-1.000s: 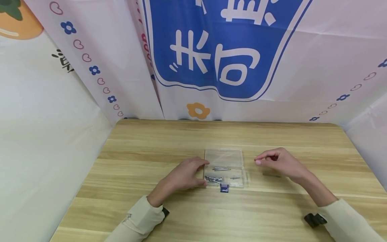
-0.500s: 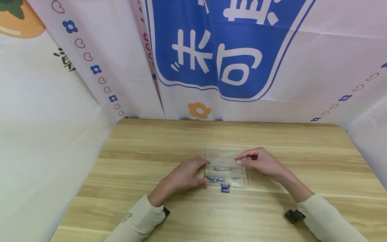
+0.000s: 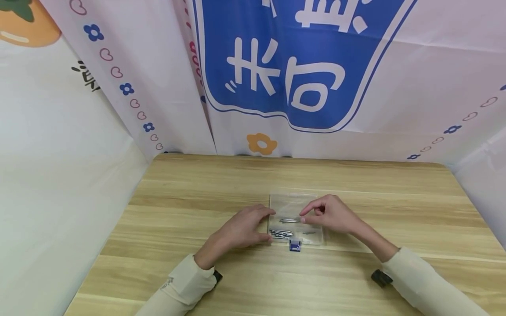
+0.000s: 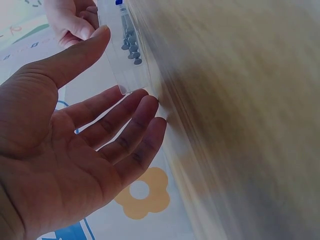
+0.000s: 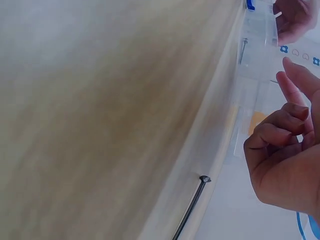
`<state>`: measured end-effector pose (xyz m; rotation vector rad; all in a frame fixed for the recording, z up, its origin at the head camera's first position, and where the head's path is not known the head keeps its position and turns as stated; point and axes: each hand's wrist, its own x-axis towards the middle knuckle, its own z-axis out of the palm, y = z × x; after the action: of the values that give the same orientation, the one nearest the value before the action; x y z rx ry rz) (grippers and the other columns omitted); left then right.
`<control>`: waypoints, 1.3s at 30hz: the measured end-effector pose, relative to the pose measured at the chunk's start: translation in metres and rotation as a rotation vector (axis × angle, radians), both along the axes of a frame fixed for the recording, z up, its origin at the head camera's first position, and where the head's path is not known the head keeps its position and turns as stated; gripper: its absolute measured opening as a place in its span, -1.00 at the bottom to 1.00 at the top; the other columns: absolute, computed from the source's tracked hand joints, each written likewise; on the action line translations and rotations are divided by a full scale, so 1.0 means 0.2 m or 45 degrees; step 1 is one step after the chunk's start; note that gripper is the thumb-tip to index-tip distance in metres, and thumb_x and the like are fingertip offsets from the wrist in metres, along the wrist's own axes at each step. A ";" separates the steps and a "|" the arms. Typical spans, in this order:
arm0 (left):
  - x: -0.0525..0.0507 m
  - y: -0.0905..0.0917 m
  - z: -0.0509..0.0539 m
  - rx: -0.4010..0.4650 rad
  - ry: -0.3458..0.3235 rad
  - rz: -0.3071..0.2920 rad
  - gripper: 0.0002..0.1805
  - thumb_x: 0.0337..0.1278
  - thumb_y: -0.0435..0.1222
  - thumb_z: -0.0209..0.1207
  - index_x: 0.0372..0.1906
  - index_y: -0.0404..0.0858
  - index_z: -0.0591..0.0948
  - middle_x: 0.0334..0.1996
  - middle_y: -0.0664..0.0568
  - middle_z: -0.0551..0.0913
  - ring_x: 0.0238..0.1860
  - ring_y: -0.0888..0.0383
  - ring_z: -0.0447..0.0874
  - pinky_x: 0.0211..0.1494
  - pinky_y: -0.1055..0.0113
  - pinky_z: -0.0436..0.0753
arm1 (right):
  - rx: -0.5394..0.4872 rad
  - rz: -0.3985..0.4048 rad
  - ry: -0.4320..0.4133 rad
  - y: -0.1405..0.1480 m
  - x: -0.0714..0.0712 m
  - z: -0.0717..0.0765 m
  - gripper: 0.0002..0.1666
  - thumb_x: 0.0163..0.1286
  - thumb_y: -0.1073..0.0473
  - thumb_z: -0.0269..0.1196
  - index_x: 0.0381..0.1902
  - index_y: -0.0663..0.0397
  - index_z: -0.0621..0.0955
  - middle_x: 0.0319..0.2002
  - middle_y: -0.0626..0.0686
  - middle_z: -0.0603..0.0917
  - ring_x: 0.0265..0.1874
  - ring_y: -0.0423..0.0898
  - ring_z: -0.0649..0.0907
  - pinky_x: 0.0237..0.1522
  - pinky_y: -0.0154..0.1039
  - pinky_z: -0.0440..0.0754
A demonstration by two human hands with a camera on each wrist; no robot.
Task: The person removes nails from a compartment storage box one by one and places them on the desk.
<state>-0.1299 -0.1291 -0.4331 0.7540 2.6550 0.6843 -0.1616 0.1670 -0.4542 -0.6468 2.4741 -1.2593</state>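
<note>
Extends left arm (image 3: 175, 283) from lower left of the head view, with left hand (image 3: 243, 226) relaxed, thumb (image 4: 75, 57) parted from fingers (image 4: 137, 132). Extends right arm (image 3: 419, 276) from lower right, with right hand (image 3: 334, 215) curled, forefinger (image 3: 314, 205) close to right thumb (image 3: 312, 219).

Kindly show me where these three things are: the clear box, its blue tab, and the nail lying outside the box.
Clear box (image 3: 287, 204): head view, on its bare rear panel.
Blue tab (image 3: 294, 245): head view, middle of its face.
Nail (image 5: 190, 207): right wrist view, on its visible shaft.
</note>
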 end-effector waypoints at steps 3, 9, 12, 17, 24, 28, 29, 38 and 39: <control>0.00 0.00 0.00 0.002 -0.007 0.004 -0.28 0.20 -0.12 0.56 0.41 -0.26 0.60 0.27 -0.09 0.70 0.29 -0.02 0.66 0.43 0.00 0.62 | 0.014 0.013 0.010 -0.02 0.00 0.00 -0.84 0.32 0.10 0.55 -0.18 -0.01 0.88 -0.73 -0.20 0.31 -0.66 -0.32 0.30 -0.55 -0.44 0.31; 0.00 0.01 0.01 -0.001 0.003 0.004 -0.29 0.20 -0.13 0.56 0.40 -0.26 0.60 0.25 -0.09 0.71 0.26 -0.01 0.66 0.40 0.00 0.63 | 0.043 0.042 0.038 -0.04 0.00 -0.01 -0.90 0.35 0.12 0.53 -0.19 -0.06 0.89 -0.74 -0.21 0.33 -0.68 -0.34 0.28 -0.57 -0.46 0.28; 0.01 0.01 0.01 -0.002 0.014 0.002 -0.29 0.19 -0.13 0.56 0.40 -0.27 0.61 0.23 -0.08 0.71 0.23 0.01 0.67 0.37 0.01 0.64 | 0.053 0.051 0.070 -0.05 -0.01 -0.01 -0.93 0.34 0.14 0.55 -0.22 -0.09 0.89 -0.74 -0.22 0.35 -0.70 -0.35 0.27 -0.59 -0.47 0.25; 0.01 0.01 0.01 -0.005 0.025 0.000 -0.29 0.18 -0.14 0.57 0.39 -0.28 0.61 0.22 -0.08 0.72 0.20 0.02 0.67 0.34 0.02 0.66 | 0.068 0.068 0.123 -0.07 -0.01 -0.02 -0.95 0.32 0.15 0.56 -0.25 -0.12 0.89 -0.73 -0.24 0.36 -0.71 -0.38 0.24 -0.60 -0.47 0.20; 0.01 0.01 0.00 -0.021 0.027 0.005 -0.28 0.19 -0.12 0.56 0.41 -0.26 0.60 0.24 -0.07 0.71 0.22 0.03 0.68 0.34 0.04 0.66 | 0.118 0.097 0.195 -0.09 -0.01 -0.02 -0.93 0.30 0.14 0.58 -0.26 -0.17 0.89 -0.69 -0.23 0.44 -0.71 -0.39 0.26 -0.58 -0.47 0.23; 0.01 0.01 0.00 -0.030 0.025 0.010 -0.27 0.19 -0.11 0.56 0.41 -0.26 0.60 0.24 -0.07 0.71 0.21 0.02 0.68 0.34 0.04 0.66 | 0.162 0.105 0.214 -0.10 -0.01 -0.02 -0.93 0.31 0.13 0.58 -0.27 -0.19 0.89 -0.68 -0.25 0.48 -0.70 -0.39 0.28 -0.57 -0.46 0.25; 0.01 0.01 0.00 -0.033 0.024 0.011 -0.28 0.20 -0.11 0.56 0.42 -0.25 0.60 0.24 -0.07 0.71 0.22 0.02 0.68 0.34 0.03 0.66 | 0.169 0.105 0.218 -0.10 -0.01 -0.02 -0.93 0.30 0.13 0.58 -0.27 -0.20 0.89 -0.68 -0.25 0.48 -0.70 -0.38 0.29 -0.57 -0.45 0.25; 0.01 0.01 0.01 -0.045 0.014 0.012 -0.27 0.21 -0.11 0.55 0.42 -0.27 0.60 0.26 -0.09 0.70 0.23 0.00 0.68 0.35 0.02 0.66 | 0.219 0.140 0.299 -0.11 -0.01 -0.02 -0.93 0.30 0.13 0.58 -0.27 -0.21 0.90 -0.53 -0.30 0.63 -0.60 -0.38 0.40 -0.49 -0.44 0.36; 0.01 0.01 0.01 -0.046 0.015 0.013 -0.28 0.21 -0.11 0.55 0.42 -0.27 0.60 0.26 -0.09 0.70 0.23 0.00 0.68 0.36 0.02 0.66 | 0.224 0.143 0.306 -0.11 -0.01 -0.02 -0.93 0.30 0.13 0.57 -0.27 -0.21 0.90 -0.53 -0.30 0.63 -0.60 -0.38 0.40 -0.49 -0.44 0.36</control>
<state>-0.1277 -0.1264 -0.4303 0.7375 2.6757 0.6342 -0.1646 0.1458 -0.4588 -0.9225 2.6577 -0.9581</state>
